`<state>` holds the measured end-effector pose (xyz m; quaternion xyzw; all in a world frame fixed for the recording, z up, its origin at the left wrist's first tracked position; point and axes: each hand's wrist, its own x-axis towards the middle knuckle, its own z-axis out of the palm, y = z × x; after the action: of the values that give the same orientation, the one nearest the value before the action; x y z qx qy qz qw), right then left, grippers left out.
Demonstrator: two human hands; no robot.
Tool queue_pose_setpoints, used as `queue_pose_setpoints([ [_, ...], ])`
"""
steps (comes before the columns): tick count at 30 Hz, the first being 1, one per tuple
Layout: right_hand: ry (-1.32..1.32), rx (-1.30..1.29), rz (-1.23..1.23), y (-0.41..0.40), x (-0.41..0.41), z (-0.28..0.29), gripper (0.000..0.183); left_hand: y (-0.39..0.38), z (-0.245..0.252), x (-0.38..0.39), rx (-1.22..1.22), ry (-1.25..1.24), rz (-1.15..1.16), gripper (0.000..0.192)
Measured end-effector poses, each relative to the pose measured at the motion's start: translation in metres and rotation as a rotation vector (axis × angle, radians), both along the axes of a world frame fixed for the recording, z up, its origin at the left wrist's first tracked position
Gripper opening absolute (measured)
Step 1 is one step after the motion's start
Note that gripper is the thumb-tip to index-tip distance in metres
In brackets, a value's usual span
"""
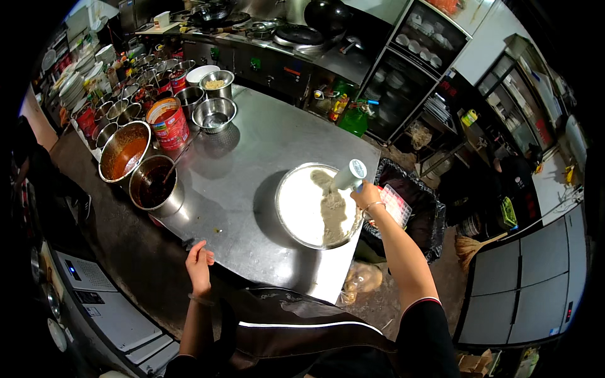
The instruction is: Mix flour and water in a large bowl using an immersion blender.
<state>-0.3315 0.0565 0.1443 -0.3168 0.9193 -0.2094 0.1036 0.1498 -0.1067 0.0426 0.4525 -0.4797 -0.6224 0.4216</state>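
Observation:
A wide metal basin on the steel table holds a bright white mass, possibly flour. My right hand is at the basin's right rim and grips a pale cup-like utensil by its handle. That utensil is tilted over the white contents, with its round end towards me; a dark shadow falls across the white surface below it. Whether anything is inside it cannot be seen. My left hand is raised beside the table's near left edge, holding nothing, with its fingers apart.
Stainless-steel table lies before me. At its left stand a pot of dark sauce, a pot of red sauce, a red tub and a metal bowl. A lined bin adjoins the right side. Other people stand further off.

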Motion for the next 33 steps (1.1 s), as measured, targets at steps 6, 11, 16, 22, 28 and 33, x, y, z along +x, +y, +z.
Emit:
queue_pose_setpoints([
  [6, -0.074, 0.050, 0.000, 0.032, 0.007, 0.006, 0.045, -0.006, -0.019, 0.025, -0.008, -0.023, 0.043, 0.024],
  [11, -0.164, -0.024, 0.019, 0.022, 0.033, 0.021, 0.042, 0.002, -0.034, 0.031, -0.013, -0.047, 0.029, 0.025],
  [16, 0.077, -0.004, -0.022, 0.012, -0.007, -0.018, 0.047, 0.001, 0.000, -0.002, -0.029, 0.003, -0.029, 0.022],
  [22, -0.010, 0.073, 0.059, 0.042, 0.011, -0.008, 0.044, 0.002, -0.008, 0.020, 0.003, -0.020, 0.029, 0.023],
  [28, -0.203, 0.053, 0.062, 0.000, 0.040, 0.024, 0.036, 0.004, -0.025, 0.039, 0.007, -0.065, 0.044, 0.023],
  [33, 0.135, 0.041, -0.012, -0.003, 0.005, 0.000, 0.044, 0.001, 0.000, 0.023, -0.005, -0.018, 0.039, 0.024],
])
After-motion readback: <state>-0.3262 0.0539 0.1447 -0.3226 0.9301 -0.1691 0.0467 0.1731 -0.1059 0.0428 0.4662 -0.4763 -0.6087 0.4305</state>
